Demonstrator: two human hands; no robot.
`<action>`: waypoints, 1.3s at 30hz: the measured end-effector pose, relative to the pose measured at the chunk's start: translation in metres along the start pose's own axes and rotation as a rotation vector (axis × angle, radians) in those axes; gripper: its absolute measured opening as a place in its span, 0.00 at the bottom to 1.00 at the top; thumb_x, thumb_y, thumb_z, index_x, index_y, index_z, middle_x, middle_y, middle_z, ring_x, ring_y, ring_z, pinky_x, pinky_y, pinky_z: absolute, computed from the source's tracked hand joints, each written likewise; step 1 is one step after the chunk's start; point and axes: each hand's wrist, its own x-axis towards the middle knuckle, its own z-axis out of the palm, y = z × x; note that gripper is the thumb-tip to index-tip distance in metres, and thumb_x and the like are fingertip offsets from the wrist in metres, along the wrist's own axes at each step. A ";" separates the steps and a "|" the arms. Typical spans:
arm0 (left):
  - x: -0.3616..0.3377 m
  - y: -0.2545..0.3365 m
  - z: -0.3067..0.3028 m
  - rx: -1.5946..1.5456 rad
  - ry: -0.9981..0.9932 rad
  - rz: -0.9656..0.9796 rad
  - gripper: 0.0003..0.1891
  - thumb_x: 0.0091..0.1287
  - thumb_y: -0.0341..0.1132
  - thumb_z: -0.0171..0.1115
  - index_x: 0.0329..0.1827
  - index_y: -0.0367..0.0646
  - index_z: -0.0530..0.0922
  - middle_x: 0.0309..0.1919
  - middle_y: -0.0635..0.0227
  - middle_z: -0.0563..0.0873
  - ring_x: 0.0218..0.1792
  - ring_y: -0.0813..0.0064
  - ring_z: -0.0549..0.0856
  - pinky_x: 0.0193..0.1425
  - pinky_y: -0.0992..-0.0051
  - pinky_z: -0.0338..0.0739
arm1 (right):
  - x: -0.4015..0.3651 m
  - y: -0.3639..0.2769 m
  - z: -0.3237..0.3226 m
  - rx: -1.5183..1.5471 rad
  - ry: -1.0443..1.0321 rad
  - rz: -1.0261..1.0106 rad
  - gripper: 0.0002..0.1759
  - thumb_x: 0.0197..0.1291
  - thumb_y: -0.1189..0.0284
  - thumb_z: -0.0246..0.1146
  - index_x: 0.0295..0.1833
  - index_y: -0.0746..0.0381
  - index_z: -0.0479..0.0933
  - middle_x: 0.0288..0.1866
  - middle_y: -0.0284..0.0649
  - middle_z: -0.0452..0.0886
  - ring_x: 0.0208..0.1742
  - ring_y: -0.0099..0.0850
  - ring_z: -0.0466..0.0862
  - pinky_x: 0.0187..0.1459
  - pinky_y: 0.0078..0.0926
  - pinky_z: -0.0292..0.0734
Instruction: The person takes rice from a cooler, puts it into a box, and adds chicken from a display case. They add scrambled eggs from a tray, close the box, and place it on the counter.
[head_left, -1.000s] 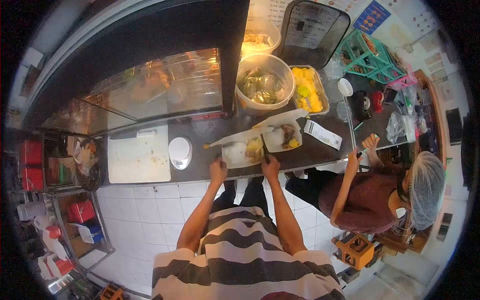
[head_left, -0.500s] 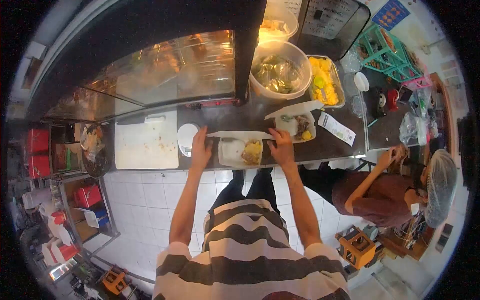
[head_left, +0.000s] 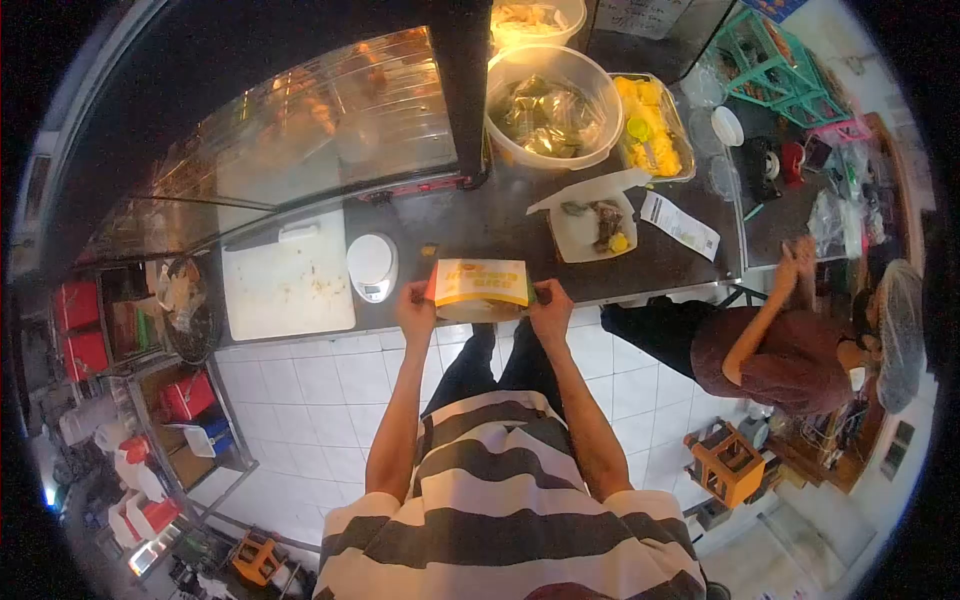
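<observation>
the box (head_left: 480, 283) is held closed at the near edge of the surface (head_left: 470, 235), just right of the scale (head_left: 372, 265), with the left hand (head_left: 415, 305) and right hand (head_left: 550, 305) at its two ends and the fingers clamped on its sides. the lid is best pressed down evenly from both ends, with the box kept level. the open tray (head_left: 592, 225) behind should be left untouched.
</observation>
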 end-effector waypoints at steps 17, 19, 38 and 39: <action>0.015 0.003 -0.009 0.151 -0.228 -0.249 0.21 0.69 0.46 0.54 0.47 0.34 0.83 0.43 0.53 0.87 0.41 0.63 0.86 0.50 0.70 0.77 | 0.028 0.012 -0.021 0.608 -0.397 0.546 0.20 0.56 0.64 0.67 0.51 0.65 0.82 0.42 0.48 0.86 0.45 0.34 0.86 0.45 0.29 0.79; 0.016 0.012 -0.006 0.249 -0.270 -0.342 0.23 0.68 0.48 0.55 0.46 0.33 0.84 0.44 0.52 0.87 0.41 0.62 0.86 0.50 0.69 0.77 | 0.031 -0.002 -0.019 0.397 -0.441 0.628 0.23 0.57 0.59 0.67 0.52 0.64 0.82 0.43 0.49 0.86 0.44 0.33 0.86 0.44 0.30 0.79; -0.004 -0.019 0.012 0.470 -0.253 0.054 0.19 0.70 0.41 0.52 0.55 0.36 0.78 0.44 0.44 0.80 0.45 0.50 0.79 0.50 0.58 0.73 | -0.010 0.024 0.028 -0.176 -0.269 0.052 0.14 0.58 0.71 0.59 0.48 0.67 0.78 0.51 0.60 0.75 0.50 0.56 0.76 0.53 0.48 0.71; 0.002 -0.016 0.016 0.502 -0.222 0.132 0.21 0.71 0.40 0.52 0.61 0.37 0.74 0.46 0.45 0.80 0.45 0.51 0.79 0.49 0.57 0.73 | -0.003 0.025 0.031 -0.249 -0.300 0.064 0.18 0.58 0.72 0.59 0.54 0.65 0.76 0.55 0.59 0.73 0.53 0.55 0.75 0.56 0.47 0.70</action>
